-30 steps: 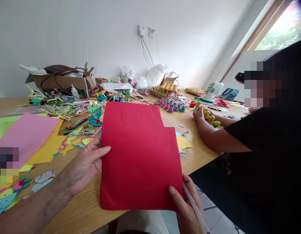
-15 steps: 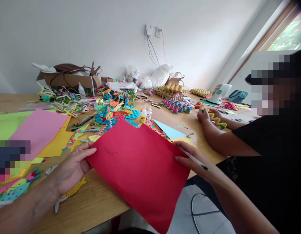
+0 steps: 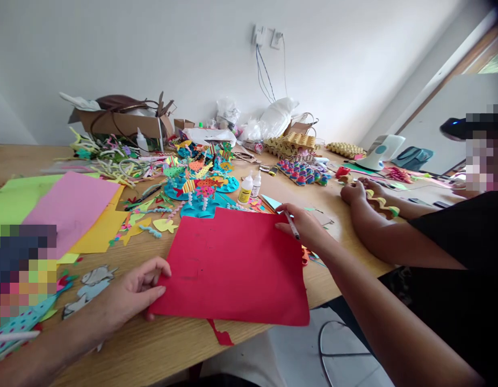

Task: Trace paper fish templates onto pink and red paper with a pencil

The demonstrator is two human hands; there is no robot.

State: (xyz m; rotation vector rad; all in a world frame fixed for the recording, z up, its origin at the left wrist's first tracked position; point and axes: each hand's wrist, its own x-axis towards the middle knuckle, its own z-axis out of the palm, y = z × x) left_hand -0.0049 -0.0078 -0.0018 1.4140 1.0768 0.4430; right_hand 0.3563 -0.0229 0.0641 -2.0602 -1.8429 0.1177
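Observation:
A sheet of red paper with a notch cut from its top left corner and faint pen lines lies flat at the table's front, partly over the edge. My left hand has its left edge between thumb and fingers, some fingers hidden beneath. In my right hand is a pen, tip end pointing down toward my wrist; the same fingers touch the sheet's top right corner. Below the sheet pokes a red paper scrap.
Paper fish decorations on blue bases and glue bottles stand behind the sheet. Pink paper and grey fish cutouts lie left. At right, a co-worker's hands hold a piece of egg carton.
The red sheet has come down from a tilted, raised position and turned level. Both hands moved with it, the left one lower. My view has shifted slightly left.

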